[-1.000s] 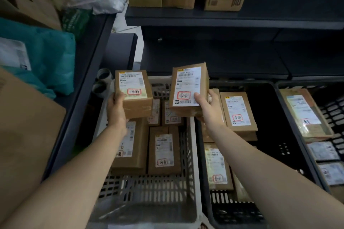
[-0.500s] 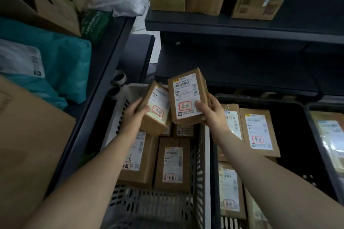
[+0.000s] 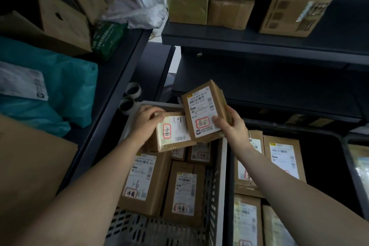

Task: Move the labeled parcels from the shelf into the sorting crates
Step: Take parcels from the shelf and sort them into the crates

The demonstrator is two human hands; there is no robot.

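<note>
While both hands are loaded, the step in hand seems to be the placing of parcels into the crates, not the fetching from the shelf.

In the head view, the left hand (image 3: pixel 148 121) is clenched over the top of a small labeled parcel (image 3: pixel 172 133), which lies turned on its side, with its red stamp facing up, above the far end of the pale crate (image 3: pixel 218 166). Whether it already rests on the parcels under it I cannot tell. The right hand (image 3: pixel 232 126) grasps a second parcel (image 3: pixel 203 112) by its lower right edge, thumb on the label, and holds it tilted, just at 1 o'clock from the first one; the two boxes overlap in the picture. This second parcel hangs over the wall between the pale crate and the dark crate (image 3: pixel 323 140) at 3 o'clock.

The pale crate holds already several stamped boxes, and the dark one too. The shelf (image 3: pixel 259 44) at 12 o'clock carries bigger cartons (image 3: pixel 299 0).

I judge that the next move calls for lowering the left parcel flat and loosening the fingers, then reading the stamp on the right parcel, which looks different, so it probably belongs to another crate.
</note>
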